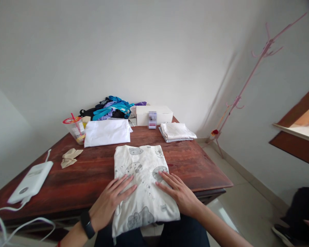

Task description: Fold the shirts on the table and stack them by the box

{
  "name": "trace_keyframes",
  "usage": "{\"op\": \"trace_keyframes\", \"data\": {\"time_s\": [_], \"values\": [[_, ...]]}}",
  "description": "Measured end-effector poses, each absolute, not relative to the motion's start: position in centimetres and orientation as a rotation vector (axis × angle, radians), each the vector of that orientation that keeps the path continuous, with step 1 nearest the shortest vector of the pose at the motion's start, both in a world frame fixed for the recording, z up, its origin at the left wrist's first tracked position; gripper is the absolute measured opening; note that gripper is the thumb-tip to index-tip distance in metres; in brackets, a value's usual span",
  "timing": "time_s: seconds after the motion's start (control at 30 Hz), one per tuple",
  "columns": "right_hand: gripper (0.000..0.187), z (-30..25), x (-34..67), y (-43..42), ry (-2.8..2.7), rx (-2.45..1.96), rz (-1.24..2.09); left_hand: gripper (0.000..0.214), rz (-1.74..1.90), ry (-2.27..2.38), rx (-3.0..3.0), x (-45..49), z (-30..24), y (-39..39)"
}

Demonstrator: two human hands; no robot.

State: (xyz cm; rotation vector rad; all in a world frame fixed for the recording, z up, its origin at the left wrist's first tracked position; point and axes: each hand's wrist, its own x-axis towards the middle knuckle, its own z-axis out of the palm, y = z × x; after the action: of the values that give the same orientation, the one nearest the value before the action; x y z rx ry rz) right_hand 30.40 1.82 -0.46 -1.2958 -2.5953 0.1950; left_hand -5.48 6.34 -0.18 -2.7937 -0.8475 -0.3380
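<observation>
Where the table (195,164) extends to the left of your left fingers, note a white power bank (31,181), well apart from them. Farther out from those fingers, ahead and to their left, lie a crumpled tan tissue (70,157) and, beyond it, a clear cup (74,129) with a red straw. Next, ahead of your left fingers, find a folded white cloth (108,132), with a heap of clothes (113,108) behind it.

Your left hand (108,199), with a dark wristband (87,224) at its wrist, rests on the left part of the printed cloth (144,192). Its fingers are flat and moderately spread, pinching nothing, and point ahead and inward. Key relation: the printed cloth lies directly under both sets of fingers and fills the gap between them. Its long axis appears to run away from you, between your hands; the far end lies ahead of your fingertips, the near end behind them, past the table edge above your lap. A white box (164,118) stands well beyond the far end.

Your right hand (182,193) rests on the right part, its fingers likewise flat, fanned and gripping nothing. Neither hand is nearer; both touch. Ahead of your right fingers, well apart, lies a folded stack (177,131).
</observation>
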Motion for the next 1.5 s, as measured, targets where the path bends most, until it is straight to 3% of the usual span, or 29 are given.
{"op": "trace_keyframes", "data": {"time_s": [0.13, 0.3, 0.43, 0.67, 0.77, 0.97, 1.07, 1.17, 1.3, 1.4, 1.5], "values": [[0.066, -0.3, 30.1, 2.2, -2.572, -1.326, 0.178, 0.074, -0.336, -0.910, -2.841, -5.2, 0.1, 6.8], [0.051, 0.4, 30.4, 2.0, -2.558, -1.274, 0.249, 0.061, -0.401, -0.873, -2.960, -5.3, 0.7, 7.3], [0.050, 0.8, 30.7, 1.4, -2.569, -1.208, 0.315, 0.055, -0.455, -0.846, -3.028, -5.5, 1.3, 6.9], [0.046, 2.0, 30.5, 0.3, -2.421, -0.999, 0.671, 0.044, -0.614, -0.863, -3.371, -6.2, 1.6, 6.4], [0.052, 2.0, 29.8, 0.5, -2.046, -1.079, 0.862, 0.045, -0.950, -1.188, -3.480, -5.8, 1.8, 6.3], [0.053, 3.4, 27.6, 6.0, -1.292, -1.210, 1.195, 0.059, -1.815, -2.319, -3.180, -2.5, 4.9, 8.7], [0.045, 3.8, 27.0, 8.9, -1.086, -1.251, 1.375, 0.058, -2.069, -2.521, -3.074, -1.8, 5.4, 10.4], [0.036, 2.8, 27.0, 9.7, -0.983, -1.276, 1.477, 0.064, -2.049, -2.531, -2.994, -2.0, 4.3, 10.7], [0.040, 1.0, 27.4, 9.6, -1.082, -1.300, 1.344, 0.084, -2.015, -2.385, -2.736, -2.1, 2.7, 10.0], [0.042, 0.9, 27.8, 10.6, -1.386, -1.520, 0.991, 0.074, -1.958, -2.060, -2.682, -1.5, 2.2, 10.2], [0.036, 1.5, 27.9, 11.8, -1.631, -1.796, 0.666, 0.059, -1.624, -1.814, -2.686, -1.1, 1.9, 10.9]]}}
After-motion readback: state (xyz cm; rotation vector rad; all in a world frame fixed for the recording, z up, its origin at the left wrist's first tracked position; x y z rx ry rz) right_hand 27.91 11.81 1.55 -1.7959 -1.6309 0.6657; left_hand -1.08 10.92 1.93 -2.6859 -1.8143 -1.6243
